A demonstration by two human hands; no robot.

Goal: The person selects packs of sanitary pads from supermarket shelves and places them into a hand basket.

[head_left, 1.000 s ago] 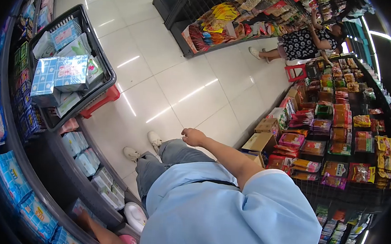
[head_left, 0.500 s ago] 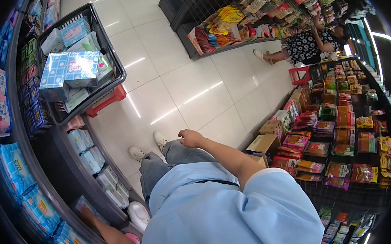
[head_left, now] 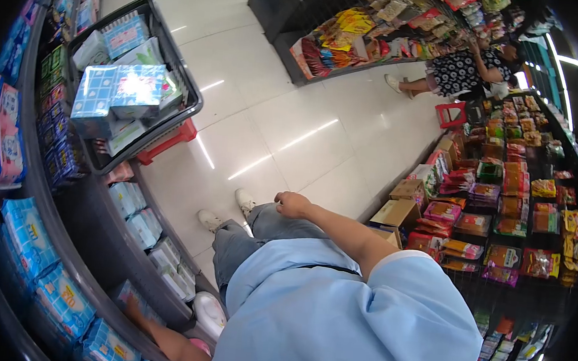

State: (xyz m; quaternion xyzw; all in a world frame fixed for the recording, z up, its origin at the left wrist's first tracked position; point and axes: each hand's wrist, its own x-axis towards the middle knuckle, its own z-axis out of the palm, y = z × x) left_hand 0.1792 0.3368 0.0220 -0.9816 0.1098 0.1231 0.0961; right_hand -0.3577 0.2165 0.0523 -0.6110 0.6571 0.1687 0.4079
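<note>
Deep in the dark lower shelf on the left, my left hand (head_left: pixel 135 310) reaches to a pale blue plastic-wrapped pack (head_left: pixel 149 310) and touches it. Shadow and blur hide its fingers, so their grip is unclear. My right hand (head_left: pixel 292 205) hangs in front of my jeans, fingers loosely curled in, holding nothing. Blue checked packs (head_left: pixel 66 302) line the shelf board above my left arm. Beyond my hands, a black shopping basket (head_left: pixel 190 110) rests on a red stool (head_left: pixel 171 142). In it lie a blue checked pack (head_left: pixel 94 96) and several other packs.
The grey shelf (head_left: pixel 90 247) curves along my left side, with white packs (head_left: pixel 172 266) low down. Cartons (head_left: pixel 397 213) and bagged snacks (head_left: pixel 473 223) fill the right side. Another person (head_left: pixel 467 72) stands by the far snack rack. Pale floor tiles (head_left: pixel 290 167) run between.
The view has shifted slightly, moving the basket and aisle to the right. My left hand stays at the pack in the shelf, and my right hand still hangs loosely curled.
</note>
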